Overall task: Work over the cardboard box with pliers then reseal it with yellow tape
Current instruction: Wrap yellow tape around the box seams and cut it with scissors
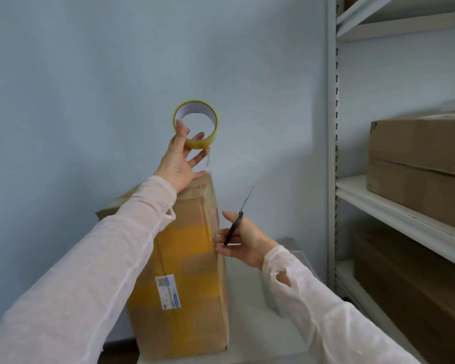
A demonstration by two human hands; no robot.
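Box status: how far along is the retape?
Done: yellow tape bands already cross the cardboard box. In hand: left hand holds the tape roll above its top; right hand grips a thin black tool at the box's edge. Left: probably cutting and pressing down the tail.

My 2 arms in pale pink sleeves

Both my left sleeve [90, 271] and right sleeve [326, 311] are long, thin and slightly sheer, creased along the forearm and ending at the wrist; the right one has a small slit near its cuff. My left hand [177, 158] and right hand [244, 243] are bare.
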